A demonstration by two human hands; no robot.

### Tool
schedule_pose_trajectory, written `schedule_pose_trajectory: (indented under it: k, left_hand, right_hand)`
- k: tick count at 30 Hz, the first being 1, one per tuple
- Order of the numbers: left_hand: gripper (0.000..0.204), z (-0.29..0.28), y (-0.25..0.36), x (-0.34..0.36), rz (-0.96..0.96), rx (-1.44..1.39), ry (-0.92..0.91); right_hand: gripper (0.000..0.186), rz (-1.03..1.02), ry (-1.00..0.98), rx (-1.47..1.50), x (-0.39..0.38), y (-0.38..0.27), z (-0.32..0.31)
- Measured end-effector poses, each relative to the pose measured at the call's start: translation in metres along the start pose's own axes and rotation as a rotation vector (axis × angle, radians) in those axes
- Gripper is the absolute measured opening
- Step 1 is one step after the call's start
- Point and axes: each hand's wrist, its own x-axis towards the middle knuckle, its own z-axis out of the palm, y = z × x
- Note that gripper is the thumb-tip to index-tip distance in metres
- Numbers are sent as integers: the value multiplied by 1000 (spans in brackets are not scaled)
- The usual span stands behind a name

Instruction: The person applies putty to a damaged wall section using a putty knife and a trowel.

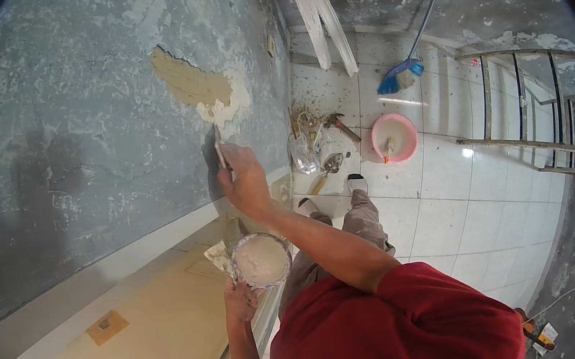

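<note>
The right hand [246, 185] pinches a thin, flat scraper [220, 148], its long axis pointing up the view at the cream patch [238, 93] on the blue-grey wall [95, 154]. The left hand [239, 303] clasps a round, paste-filled bowl [268, 284], fingers curled.

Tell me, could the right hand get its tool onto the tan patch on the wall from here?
Likely yes: the right hand holds the thin tool with its tip near the tan patch, and nothing visible stands between.
</note>
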Motion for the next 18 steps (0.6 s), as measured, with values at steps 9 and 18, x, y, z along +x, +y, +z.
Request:
schedule_pose_trajectory:
  k: [9, 18]
  left_hand:
    - [6, -12, -11, 3, 2, 30, -2]
    - [8, -16, -20, 3, -45, -24, 9]
  right_hand:
    - [34, 115, 253, -64, 41, 38, 1]
    - [37, 29, 193, 24, 21, 23, -2]
